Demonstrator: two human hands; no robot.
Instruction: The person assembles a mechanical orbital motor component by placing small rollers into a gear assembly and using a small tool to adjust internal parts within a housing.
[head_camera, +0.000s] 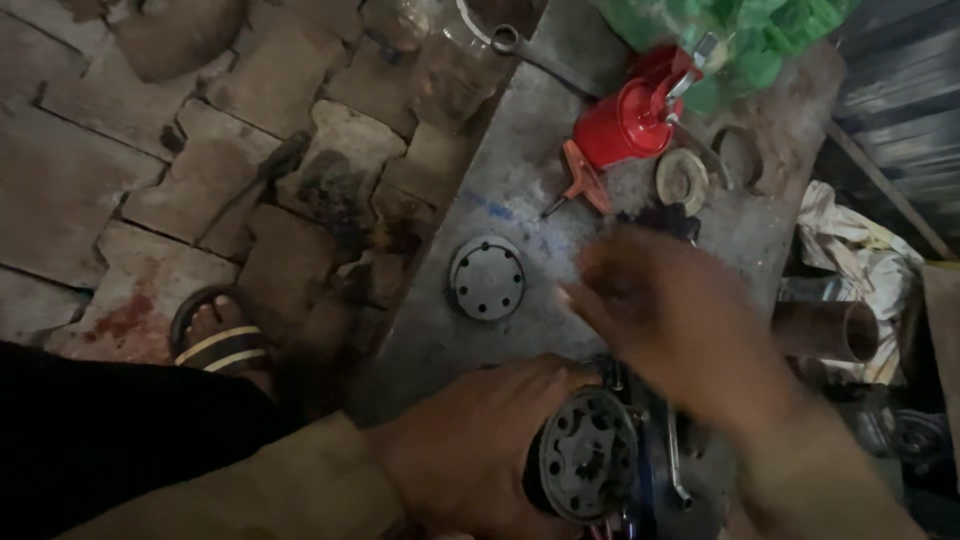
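Firmly planted on the grey metal bench (520, 150), the round pump body (588, 468) sits at 6 o'clock, left hand (470, 450) wrapped closed around it; keep that brace. Right hand (680, 325) hovers blurred, fingers loosely spread, holding nothing; round cover plate (487, 278) lies at 9 o'clock of it

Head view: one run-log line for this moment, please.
left hand grips round grey metal gear housing | right hand blurred above it | round grey metal cover plate on bench
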